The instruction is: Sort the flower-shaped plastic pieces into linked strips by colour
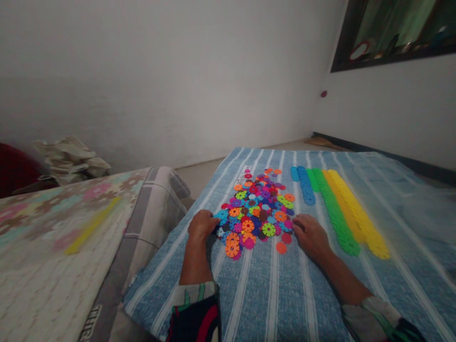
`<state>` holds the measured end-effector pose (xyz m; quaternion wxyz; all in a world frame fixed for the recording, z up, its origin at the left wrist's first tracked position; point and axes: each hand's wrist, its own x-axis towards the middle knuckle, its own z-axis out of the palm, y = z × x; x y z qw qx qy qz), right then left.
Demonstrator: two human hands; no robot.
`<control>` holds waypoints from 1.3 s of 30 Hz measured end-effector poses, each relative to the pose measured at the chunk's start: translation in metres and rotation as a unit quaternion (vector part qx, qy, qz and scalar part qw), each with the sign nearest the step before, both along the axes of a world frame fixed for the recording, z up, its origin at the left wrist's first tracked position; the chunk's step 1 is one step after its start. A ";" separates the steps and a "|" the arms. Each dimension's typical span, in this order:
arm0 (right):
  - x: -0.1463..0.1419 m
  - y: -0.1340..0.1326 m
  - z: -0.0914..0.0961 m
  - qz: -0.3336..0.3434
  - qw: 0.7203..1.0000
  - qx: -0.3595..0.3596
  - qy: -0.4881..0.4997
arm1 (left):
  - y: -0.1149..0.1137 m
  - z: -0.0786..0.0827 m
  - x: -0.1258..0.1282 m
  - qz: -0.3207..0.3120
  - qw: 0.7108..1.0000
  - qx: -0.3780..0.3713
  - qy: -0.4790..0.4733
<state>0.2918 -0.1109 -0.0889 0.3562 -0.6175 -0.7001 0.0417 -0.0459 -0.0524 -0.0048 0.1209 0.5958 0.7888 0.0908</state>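
A heap of colourful notched plastic discs (249,213), flower-like interlocking pieces, is spread on a blue striped cloth (242,294). At the heap's left edge, my left hand (201,225) is closed, with a light blue disc (221,217) at its thumb tip. My right hand (312,233) rests by the right edge, its fingers curled together near a magenta disc (288,225). What lies inside those right fingers, if anything, is hidden. A loose orange disc (281,248) lies flat between the hands, toward me.
Right of the heap lie long rows of joined discs: blue (306,186), green (337,213), orange-yellow (344,206) and yellow (359,213). Clear plastic (423,209) spreads at far right. At left, a yellow strip (93,227) lies on a flowered cover (32,232). A white wall (178,80) stands behind.
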 end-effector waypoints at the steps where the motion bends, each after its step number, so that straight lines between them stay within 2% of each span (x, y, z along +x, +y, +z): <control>1: 0.000 0.000 0.000 0.003 1.000 -0.001 -0.003 | 0.001 0.000 0.000 -0.006 1.000 -0.007 -0.003; 5: 0.000 -0.001 0.001 0.013 1.000 0.008 -0.010 | 0.004 -0.004 0.001 -0.019 0.999 -0.018 -0.035; 12: -0.001 -0.003 0.001 0.003 1.000 0.020 -0.023 | 0.010 -0.016 0.000 -0.006 0.993 0.049 -0.111; 20: -0.002 -0.003 0.003 0.003 0.999 0.023 -0.029 | 0.007 -0.012 0.006 -0.034 0.985 0.094 -0.138; 30: 0.000 -0.002 -0.001 0.000 0.999 0.022 -0.029 | 0.008 -0.014 0.010 -0.019 0.976 0.106 -0.190; 35: 0.001 -0.002 0.000 0.011 0.999 0.026 -0.031 | 0.011 -0.017 0.006 0.017 0.988 0.094 -0.119; 39: 0.001 -0.002 0.000 0.010 0.999 0.022 -0.029 | 0.008 -0.012 0.005 0.042 0.993 0.094 -0.065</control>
